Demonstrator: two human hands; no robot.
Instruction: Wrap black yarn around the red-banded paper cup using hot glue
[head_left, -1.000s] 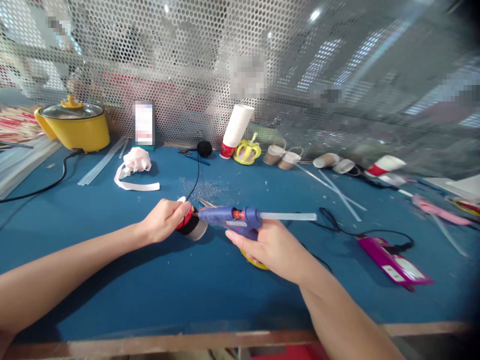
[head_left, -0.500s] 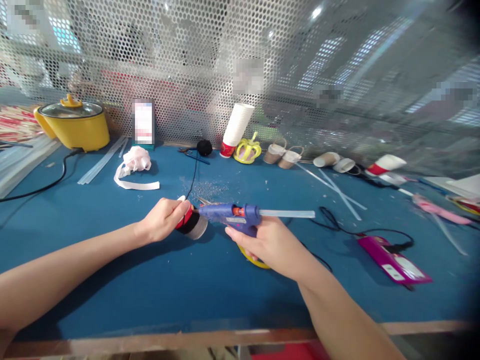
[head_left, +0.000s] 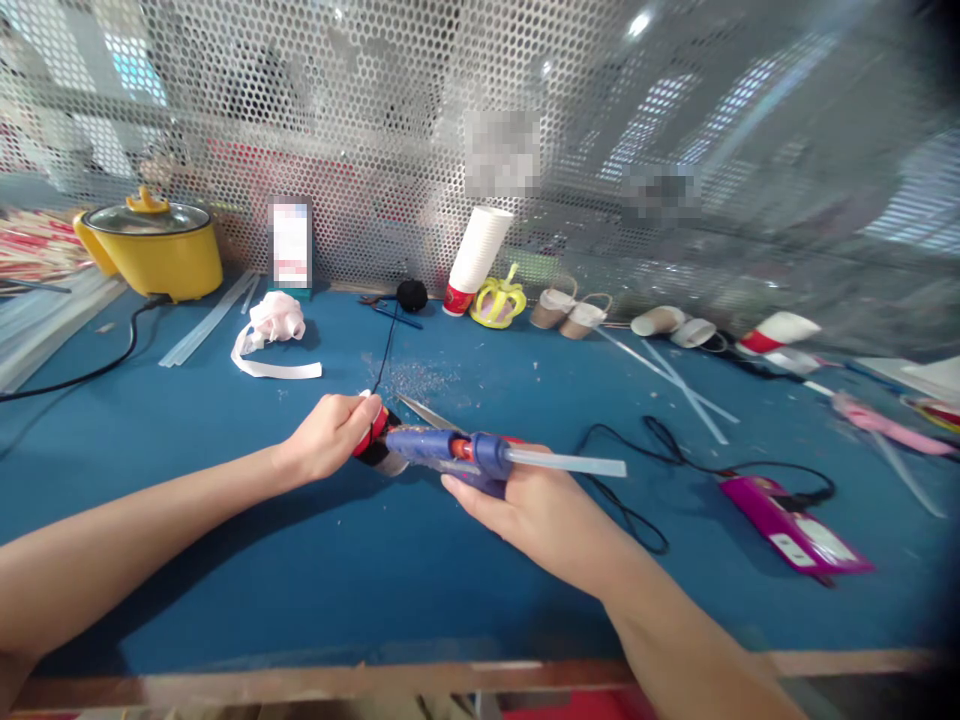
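My left hand (head_left: 328, 432) grips a red paper cup (head_left: 373, 440) that lies tilted, with black yarn wound round part of it. A strand of that yarn (head_left: 385, 358) runs back to a black ball (head_left: 411, 295). In my right hand (head_left: 525, 500) is a blue glue gun (head_left: 439, 447), a clear glue stick (head_left: 574, 462) sticking out of its rear. The gun's nozzle end is at the cup and covers part of it; whether it touches cannot be made out. Behind the gun lies a scissor blade (head_left: 424, 411).
A purple power strip (head_left: 795, 525) with a black cable lies to the right. Crumpled white ribbon (head_left: 276, 318) and a yellow electric pot (head_left: 169, 255) stand left. Along the perforated metal screen (head_left: 360, 130) are stacked paper cups (head_left: 480, 250), a yellow crown-like piece (head_left: 498, 300) and small baskets (head_left: 553, 308).
The glue gun has tilted, its rear end dropping, and moved slightly left over the cup. More of the scissor blade now shows behind it. My left hand keeps its hold on the cup.
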